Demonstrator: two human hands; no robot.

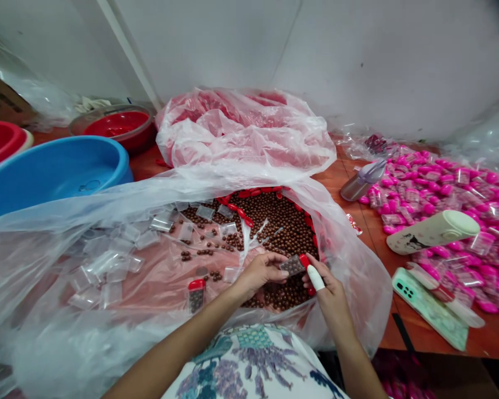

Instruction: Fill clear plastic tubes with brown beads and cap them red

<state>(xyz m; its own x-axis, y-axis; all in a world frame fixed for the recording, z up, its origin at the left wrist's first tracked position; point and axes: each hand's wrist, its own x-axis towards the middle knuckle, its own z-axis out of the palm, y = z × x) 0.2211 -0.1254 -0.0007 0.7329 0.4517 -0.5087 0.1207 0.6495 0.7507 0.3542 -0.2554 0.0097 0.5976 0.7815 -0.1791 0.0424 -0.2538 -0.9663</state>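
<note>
My left hand (261, 274) is closed around the clear body of a small plastic box (292, 266) with brown balls inside. At the box's other end, my right hand (327, 280) pinches its red cap (304, 261); a white cover wraps the right thumb. Another bit of red shows under my right fingers, partly hidden. Beneath both hands lies a heap of brown balls (269, 216) on a clear plastic sheet (141, 296). A capped box of balls (196, 295) stands left of my forearm. Loose clear boxes (108, 269) are piled further left, and red caps (241, 215) edge the heap.
A blue basin (53, 172) and a red basin (116, 123) stand at the left. Behind the heap sits a large plastic bag of red things (245, 127). To the right are a tumbler (432, 233), a bottle (361, 180), a phone (432, 307) and many pink-capped boxes (444, 188).
</note>
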